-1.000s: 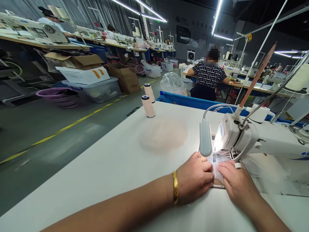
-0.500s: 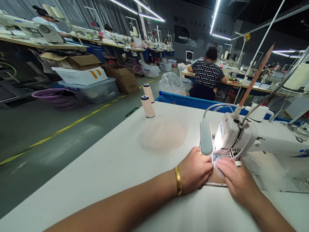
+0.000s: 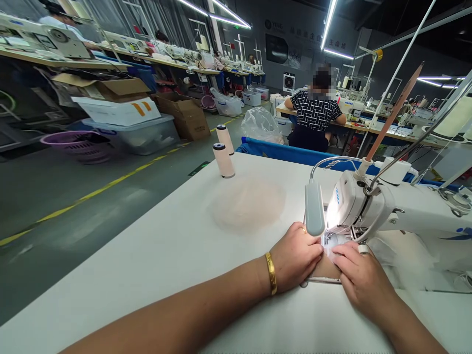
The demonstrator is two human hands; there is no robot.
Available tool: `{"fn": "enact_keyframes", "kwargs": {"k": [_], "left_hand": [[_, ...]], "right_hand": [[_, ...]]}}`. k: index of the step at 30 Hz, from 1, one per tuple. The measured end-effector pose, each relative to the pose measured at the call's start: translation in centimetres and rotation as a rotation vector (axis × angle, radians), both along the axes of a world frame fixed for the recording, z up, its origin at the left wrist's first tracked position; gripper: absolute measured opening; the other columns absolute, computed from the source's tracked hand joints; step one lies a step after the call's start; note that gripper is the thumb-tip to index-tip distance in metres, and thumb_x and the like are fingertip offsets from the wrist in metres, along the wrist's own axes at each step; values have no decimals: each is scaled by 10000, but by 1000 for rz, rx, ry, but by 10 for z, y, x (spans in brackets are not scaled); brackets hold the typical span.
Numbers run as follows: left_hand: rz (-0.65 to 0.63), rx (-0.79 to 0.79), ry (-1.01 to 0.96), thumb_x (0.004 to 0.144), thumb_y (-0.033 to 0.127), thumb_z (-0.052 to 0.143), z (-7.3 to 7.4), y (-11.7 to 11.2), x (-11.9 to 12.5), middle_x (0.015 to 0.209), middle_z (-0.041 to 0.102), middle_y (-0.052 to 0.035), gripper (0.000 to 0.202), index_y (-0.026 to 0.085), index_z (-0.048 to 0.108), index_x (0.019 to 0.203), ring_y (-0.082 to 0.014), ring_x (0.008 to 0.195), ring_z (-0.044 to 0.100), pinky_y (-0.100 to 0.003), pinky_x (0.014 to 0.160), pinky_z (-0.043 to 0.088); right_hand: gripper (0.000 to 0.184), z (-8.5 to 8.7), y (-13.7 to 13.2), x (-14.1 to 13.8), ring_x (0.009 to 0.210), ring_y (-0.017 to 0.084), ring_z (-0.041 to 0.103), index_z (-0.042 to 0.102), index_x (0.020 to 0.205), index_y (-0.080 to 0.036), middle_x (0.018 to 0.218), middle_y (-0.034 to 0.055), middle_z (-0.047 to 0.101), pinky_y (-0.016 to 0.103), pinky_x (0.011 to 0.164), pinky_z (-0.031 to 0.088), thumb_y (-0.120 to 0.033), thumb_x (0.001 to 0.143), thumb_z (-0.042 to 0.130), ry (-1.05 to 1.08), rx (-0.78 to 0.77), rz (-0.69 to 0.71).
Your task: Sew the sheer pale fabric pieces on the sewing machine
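Observation:
At the white sewing machine (image 3: 344, 199), a piece of sheer white fabric (image 3: 328, 245) lies under the lit presser foot. My left hand (image 3: 299, 255), with a gold bracelet (image 3: 271, 273) at its wrist, is closed with curled fingers on the fabric's left side. From the right, my right hand (image 3: 363, 273) grips the fabric's edge between bent fingers and thumb, just in front of the foot. The fingertips of both hands are partly hidden. A grey lamp head (image 3: 314, 208) hangs close above my left hand.
Pale sheer fabric (image 3: 250, 201) lies on the white table (image 3: 155, 265), with two thread cones (image 3: 223, 161) behind it. More sheer material (image 3: 401, 253) spreads right of the needle. A blue cloth (image 3: 287, 151) runs along the far edge. A co-worker (image 3: 319, 115) sits ahead.
My right hand's fingertips have drawn back slightly from the presser foot, showing more fabric. My left hand has shifted a little left. The view has tilted slightly.

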State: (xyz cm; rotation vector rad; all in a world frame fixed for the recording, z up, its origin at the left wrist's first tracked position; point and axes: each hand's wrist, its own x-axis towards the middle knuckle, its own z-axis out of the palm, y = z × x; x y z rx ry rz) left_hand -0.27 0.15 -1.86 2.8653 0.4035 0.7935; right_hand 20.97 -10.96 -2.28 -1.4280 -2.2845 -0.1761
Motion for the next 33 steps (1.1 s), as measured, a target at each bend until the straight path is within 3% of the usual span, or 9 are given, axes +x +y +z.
{"fn": "enact_keyframes", "kwargs": {"k": [7,10,15,22,28,33], "left_hand": [[21,-46,14,921,128,569,-5,6,5,895,685,-58,108,187,647,874,-229,874,600,-383,822,474],[61,-84,28,871,178,642,-8,9,8,872,669,-54,25,187,655,852,-238,855,593,-384,801,475],[84,-117,23,924,174,595,0,7,9,905,666,-54,108,189,661,840,-231,885,595,-365,810,471],[28,-103,-3,953,146,550,1,7,7,889,696,-41,171,194,658,829,-221,886,619,-373,850,478],[15,-44,-46,956,158,541,-13,11,8,890,713,-37,191,199,670,821,-218,864,611,-379,817,465],[56,-47,-19,916,168,575,-21,14,10,865,703,-40,149,201,665,801,-227,857,604,-390,812,456]], "right_hand": [[314,-5,4,-8,933,265,639,621,1235,-202,1019,87,724,381,759,517,-93,1005,438,83,-5,-29],[283,-13,9,-7,895,244,656,638,1174,-226,956,62,721,352,749,521,-118,1058,403,194,42,-100],[156,-18,13,-8,869,237,675,652,1098,-251,946,36,732,326,733,532,-243,1068,499,342,-26,-171],[245,-16,7,-9,812,233,606,687,1010,-244,895,53,671,333,703,473,-174,1053,456,205,-20,-88],[271,-11,1,-10,871,224,601,686,1052,-227,1001,70,670,330,723,449,-115,1045,439,150,6,-62],[259,-14,4,-9,855,236,606,686,1057,-219,929,69,679,335,693,436,-144,1056,438,101,32,-90]]}}
